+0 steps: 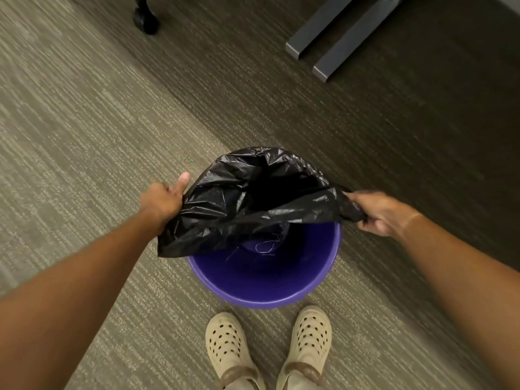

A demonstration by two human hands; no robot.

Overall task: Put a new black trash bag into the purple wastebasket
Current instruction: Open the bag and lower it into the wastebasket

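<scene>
The crinkled black plastic trash bag point(247, 204) is held open directly above the round purple plastic wastebasket point(267, 280), which stands on the striped grey-brown carpet floor point(84, 122) just ahead of the person's beige perforated clogs point(270, 342). The left hand point(164, 199) is clamped on the bag mouth's left edge and the right hand point(380, 212) on its right edge, so the mouth stretches left-to-right across the far half of the rim, both hands about equally near; the near rim remains uncovered. No brand, label or writing is legible.
</scene>
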